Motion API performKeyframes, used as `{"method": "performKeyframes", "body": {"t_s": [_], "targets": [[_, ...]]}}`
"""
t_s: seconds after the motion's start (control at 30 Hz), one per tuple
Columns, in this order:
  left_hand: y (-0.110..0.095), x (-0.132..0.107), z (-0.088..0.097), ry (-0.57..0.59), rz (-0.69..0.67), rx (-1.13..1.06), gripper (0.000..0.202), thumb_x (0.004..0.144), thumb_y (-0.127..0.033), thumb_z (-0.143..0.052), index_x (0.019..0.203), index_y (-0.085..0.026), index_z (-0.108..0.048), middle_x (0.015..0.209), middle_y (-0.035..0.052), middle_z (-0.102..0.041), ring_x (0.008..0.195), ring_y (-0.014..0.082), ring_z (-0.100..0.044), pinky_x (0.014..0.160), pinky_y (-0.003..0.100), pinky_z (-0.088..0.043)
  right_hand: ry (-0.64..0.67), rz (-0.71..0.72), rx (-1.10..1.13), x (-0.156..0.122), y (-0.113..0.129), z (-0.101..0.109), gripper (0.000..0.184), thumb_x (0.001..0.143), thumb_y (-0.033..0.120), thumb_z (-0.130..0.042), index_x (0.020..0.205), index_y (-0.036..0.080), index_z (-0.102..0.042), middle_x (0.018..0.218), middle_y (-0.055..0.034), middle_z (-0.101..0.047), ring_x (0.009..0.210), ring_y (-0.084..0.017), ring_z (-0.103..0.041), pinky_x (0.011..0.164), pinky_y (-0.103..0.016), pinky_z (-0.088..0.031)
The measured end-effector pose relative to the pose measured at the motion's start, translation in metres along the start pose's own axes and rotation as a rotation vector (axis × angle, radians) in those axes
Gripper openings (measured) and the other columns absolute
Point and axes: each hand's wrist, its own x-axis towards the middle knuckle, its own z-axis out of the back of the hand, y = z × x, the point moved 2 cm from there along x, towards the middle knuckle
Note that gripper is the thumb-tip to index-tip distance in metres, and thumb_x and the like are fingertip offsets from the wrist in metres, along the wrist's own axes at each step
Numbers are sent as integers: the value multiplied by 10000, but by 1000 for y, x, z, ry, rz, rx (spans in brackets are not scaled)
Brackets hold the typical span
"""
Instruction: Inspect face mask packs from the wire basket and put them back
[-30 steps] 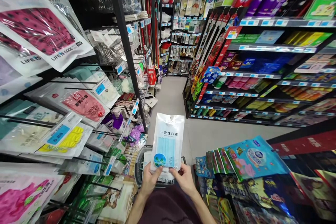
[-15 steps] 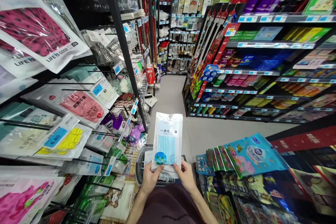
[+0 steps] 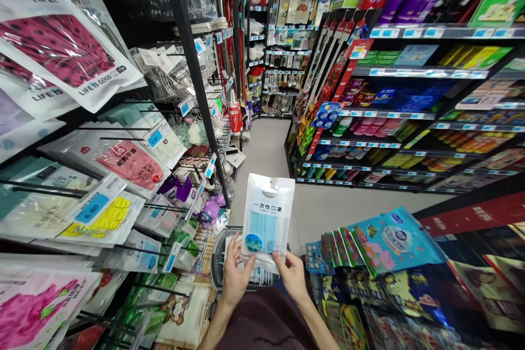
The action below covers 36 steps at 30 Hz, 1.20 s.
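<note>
A white and clear plastic pack of disposable face masks (image 3: 268, 219), with light blue masks showing and a round island picture at lower left, stands tilted slightly right before me. My right hand (image 3: 293, 278) pinches its lower right corner, thumb on the front. At the lower left edge, my left hand (image 3: 237, 273) has its fingers loosened and spread beside the pack, and its thumb touches the front. Below and behind the pack is a dark grey basket (image 3: 217, 262) holding more packs, partly hidden by my hands.
On the left, a rack of hooks carries bagged gloves (image 3: 131, 167) and sleeve covers (image 3: 61, 46). Shelves (image 3: 406, 115) of coloured packages stand to the right. Blue bags (image 3: 396, 243) hang out near my right side. The grey aisle floor (image 3: 268, 145) runs ahead between shelves.
The mask pack has shifted a little right and tilted clockwise, so its printed title shows more fully. My left fingers have loosened and spread from its edge; the right hand keeps its pinch.
</note>
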Motion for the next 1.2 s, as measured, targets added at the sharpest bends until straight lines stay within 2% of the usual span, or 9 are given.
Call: {"method": "performKeyframes", "body": {"t_s": [0.17, 0.37, 0.53, 0.67, 0.8, 0.87, 0.97, 1.07, 1.2], "targets": [[-6, -2, 1, -21, -186, 159, 534, 906, -292, -611, 1401, -222, -423, 1432, 175, -471, 1223, 267, -564, 864, 340, -558, -45, 7, -9, -2, -4, 3, 422, 834, 563, -648, 769, 154, -732, 707, -51, -667, 703, -216, -609, 622, -281, -506], [-26, -8, -3, 118, -404, 429, 551, 862, -255, -652, 1393, -261, -503, 1581, 125, -286, 1456, 338, -281, 1167, 531, -303, -51, 23, -50, -3, 0, 5, 411, 866, 532, -620, 764, 155, -745, 709, -49, -676, 638, -201, -591, 586, -275, -486], [-18, -8, -9, 314, -279, 228, 865, 779, -385, -758, 1513, -236, -325, 1594, 165, -251, 1443, 362, -302, 1162, 531, -319, 128, 171, -131, -4, 12, -1, 308, 905, 424, -598, 1031, 212, -783, 1006, -101, -735, 959, -277, -678, 819, -355, -562], [-13, -7, -12, 385, -111, -25, 788, 874, -430, -633, 1529, -185, -271, 1513, 188, -401, 1341, 332, -472, 1078, 447, -449, 302, 262, -164, -5, 19, -5, 455, 867, 312, -648, 1320, 276, -625, 1433, -106, -525, 1338, -304, -485, 932, -386, -546], [-3, -6, -6, 183, 76, -50, 593, 874, -492, -599, 1338, -128, -537, 1354, 184, -581, 1290, 346, -520, 1072, 444, -448, 417, 238, -129, -7, 19, -4, 534, 815, 248, -697, 1340, 284, -606, 1521, -122, -407, 1015, -242, -687, 850, -354, -573], [7, -6, -1, 81, 171, -110, 613, 817, -547, -642, 1247, -111, -603, 1307, 186, -618, 1281, 359, -525, 1087, 460, -430, 401, 210, -88, -6, 15, -3, 424, 825, 275, -694, 1248, 259, -677, 1471, -135, -478, 797, -182, -696, 778, -338, -581], [21, -8, 4, 22, 281, -232, 648, 771, -566, -686, 1220, -104, -613, 1303, 183, -625, 1257, 359, -547, 1087, 477, -425, 77, 134, -62, 0, 5, 2, 303, 851, 367, -676, 1091, 191, -732, 1119, -132, -697, 646, -148, -616, 618, -281, -547], [24, -11, 6, 28, 337, -279, 641, 744, -548, -728, 1193, -102, -630, 1276, 174, -646, 1236, 359, -562, 1087, 489, -422, -167, 71, -112, 7, -1, 8, 407, 829, 423, -701, 1142, 163, -690, 867, -68, -664, 572, -120, -507, 535, -238, -472], [9, -8, 3, 205, 318, -298, 570, 813, -521, -689, 1187, -93, -650, 1272, 173, -650, 1243, 347, -559, 1096, 475, -415, 49, 54, -105, 11, 2, 7, 393, 891, 503, -595, 931, 142, -744, 794, -74, -661, 648, -165, -560, 589, -256, -485]]}}
